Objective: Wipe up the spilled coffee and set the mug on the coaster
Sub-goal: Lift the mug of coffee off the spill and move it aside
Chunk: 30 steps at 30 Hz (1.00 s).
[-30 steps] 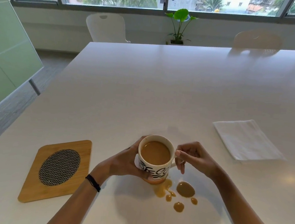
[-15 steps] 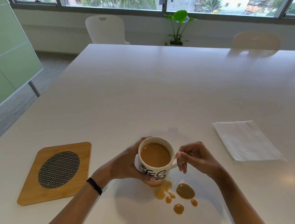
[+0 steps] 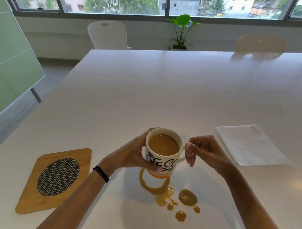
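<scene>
A white mug with black lettering, full of milky coffee, hangs a little above the white table. My left hand wraps round its left side. My right hand pinches the handle on its right. Below the mug lies a brown ring of coffee and a spill of several puddles and drops. A wooden coaster with a dark woven oval centre lies to the left, apart from the mug. A folded white napkin lies to the right.
The table's left edge runs diagonally past the coaster, with grey floor beyond it. Two white chairs and a potted plant stand behind the far edge under the windows.
Both hands have lifted the mug off the table. A coffee ring that was under its base now shows.
</scene>
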Each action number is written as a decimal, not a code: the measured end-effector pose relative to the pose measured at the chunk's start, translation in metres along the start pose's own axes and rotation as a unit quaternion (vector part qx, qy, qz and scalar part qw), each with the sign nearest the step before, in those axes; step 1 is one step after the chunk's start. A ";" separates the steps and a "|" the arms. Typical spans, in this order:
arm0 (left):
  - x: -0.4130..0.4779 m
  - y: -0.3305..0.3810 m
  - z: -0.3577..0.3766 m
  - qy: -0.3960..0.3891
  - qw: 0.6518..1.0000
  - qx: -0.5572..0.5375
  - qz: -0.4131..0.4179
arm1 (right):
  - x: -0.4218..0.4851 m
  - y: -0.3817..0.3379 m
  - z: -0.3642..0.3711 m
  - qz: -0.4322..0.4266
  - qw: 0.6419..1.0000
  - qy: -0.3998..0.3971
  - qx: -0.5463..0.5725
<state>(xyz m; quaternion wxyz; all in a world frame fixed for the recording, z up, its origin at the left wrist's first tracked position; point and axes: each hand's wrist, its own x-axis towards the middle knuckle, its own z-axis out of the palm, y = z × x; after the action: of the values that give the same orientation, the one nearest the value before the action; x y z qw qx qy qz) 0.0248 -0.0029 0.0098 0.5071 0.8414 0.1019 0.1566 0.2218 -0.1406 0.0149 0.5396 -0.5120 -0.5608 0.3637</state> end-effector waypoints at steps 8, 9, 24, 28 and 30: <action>0.058 0.006 -0.004 -0.012 1.000 -0.002 0.016 | 0.017 -0.010 -0.041 0.001 0.998 0.040 -0.046; 0.066 0.006 -0.005 -0.013 1.000 -0.004 0.020 | 0.020 -0.009 -0.046 0.002 0.998 0.047 -0.050; 0.182 -0.026 0.000 -0.019 0.999 -0.012 0.028 | 0.066 0.025 -0.116 0.040 0.984 0.155 -0.079; 0.196 -0.035 0.003 -0.017 0.999 -0.022 0.017 | 0.072 0.033 -0.127 0.050 0.981 0.161 -0.092; 0.201 -0.039 0.006 -0.016 1.000 -0.021 0.015 | 0.073 0.038 -0.131 0.054 0.980 0.163 -0.096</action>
<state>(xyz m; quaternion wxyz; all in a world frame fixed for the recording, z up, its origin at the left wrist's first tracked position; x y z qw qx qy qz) 0.2130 0.0767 0.0051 0.5241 0.8343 0.0781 0.1525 0.3642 -0.0805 0.0156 0.5515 -0.6433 -0.4696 0.2481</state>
